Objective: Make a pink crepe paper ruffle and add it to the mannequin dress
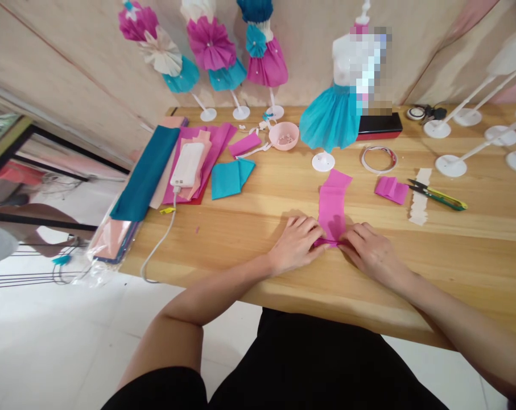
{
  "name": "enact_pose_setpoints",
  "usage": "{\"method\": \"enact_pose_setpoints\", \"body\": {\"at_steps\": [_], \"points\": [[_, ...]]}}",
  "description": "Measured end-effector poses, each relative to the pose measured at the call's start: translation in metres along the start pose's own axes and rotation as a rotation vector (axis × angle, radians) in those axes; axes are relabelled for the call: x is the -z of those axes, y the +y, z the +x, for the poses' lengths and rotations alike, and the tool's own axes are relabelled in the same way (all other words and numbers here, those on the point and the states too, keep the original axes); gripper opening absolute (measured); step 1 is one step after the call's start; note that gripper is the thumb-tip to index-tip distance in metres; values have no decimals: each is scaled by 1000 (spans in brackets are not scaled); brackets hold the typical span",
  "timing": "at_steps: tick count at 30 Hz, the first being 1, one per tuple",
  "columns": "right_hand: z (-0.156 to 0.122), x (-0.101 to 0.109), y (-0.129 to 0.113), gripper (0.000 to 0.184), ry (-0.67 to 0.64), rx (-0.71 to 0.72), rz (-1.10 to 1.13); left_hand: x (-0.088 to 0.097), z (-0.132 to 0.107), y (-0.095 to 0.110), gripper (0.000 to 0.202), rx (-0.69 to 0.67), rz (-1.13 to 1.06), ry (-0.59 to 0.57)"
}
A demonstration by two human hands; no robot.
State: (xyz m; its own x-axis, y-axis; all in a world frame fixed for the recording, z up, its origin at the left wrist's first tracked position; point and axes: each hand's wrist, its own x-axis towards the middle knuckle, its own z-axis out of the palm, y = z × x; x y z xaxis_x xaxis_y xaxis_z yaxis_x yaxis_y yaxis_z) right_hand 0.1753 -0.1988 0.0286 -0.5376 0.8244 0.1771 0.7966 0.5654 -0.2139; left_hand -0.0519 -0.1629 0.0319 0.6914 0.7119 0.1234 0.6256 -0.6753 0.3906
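Note:
A strip of magenta crepe paper (332, 205) lies on the wooden table (223, 267), running away from me. Its near end is gathered into a tight fold (326, 243). My left hand (296, 245) presses and pinches that fold from the left, and my right hand (371, 253) does the same from the right. The fingertips of both hands meet the paper, and they hide part of the fold.
Paper-dressed mannequin stands (210, 57) and a blue-skirted dress form (330, 117) line the far edge. Nearby are a pink bowl (283, 135), a white power bank (187, 165) with cable, crepe paper sheets (147, 173), a tape ring (379, 159) and yellow-handled snips (437, 195).

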Motion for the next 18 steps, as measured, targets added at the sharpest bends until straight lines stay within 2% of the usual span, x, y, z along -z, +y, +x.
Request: {"method": "enact_pose_setpoints", "body": {"at_steps": [9,18], "points": [[-1,-1,0,11,5,-7,-18,-4,1,-1,34,9,-3,2],[-2,-4,1,10,-13,-36,29,-3,2,0,25,-25,1,-17]]}}
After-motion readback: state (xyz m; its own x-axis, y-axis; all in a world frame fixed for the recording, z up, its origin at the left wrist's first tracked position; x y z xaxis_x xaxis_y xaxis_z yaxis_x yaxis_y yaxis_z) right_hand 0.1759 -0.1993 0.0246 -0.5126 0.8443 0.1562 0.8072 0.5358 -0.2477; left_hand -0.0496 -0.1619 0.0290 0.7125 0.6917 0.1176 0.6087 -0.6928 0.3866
